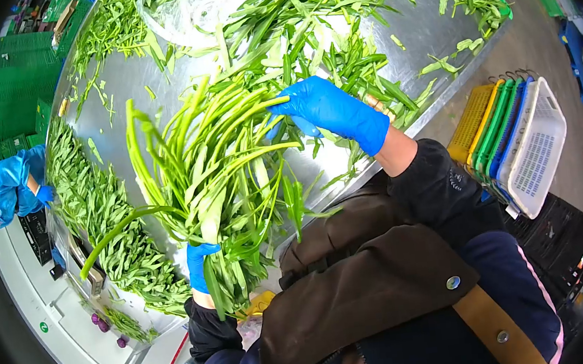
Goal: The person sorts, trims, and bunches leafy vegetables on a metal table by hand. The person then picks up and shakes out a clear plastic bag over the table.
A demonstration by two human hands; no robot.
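Note:
A thick bunch of water spinach fans out in front of me, pale stems up and leaves hanging down. My left hand, in a blue glove, is closed around its leafy lower part; leaves hide some of the fingers. Also blue-gloved, my right hand pinches stems at the bunch's right side between thumb and fingers. Loose water spinach lies on the metal table beyond my hands. A longer row of leafy greens runs along the table's left side.
Clear plastic lies at the table's far side. Stacked coloured baskets hang or stand at the right, beyond the table edge. On the left, a co-worker in a blue garment leans near the greens. Green crates are stacked behind.

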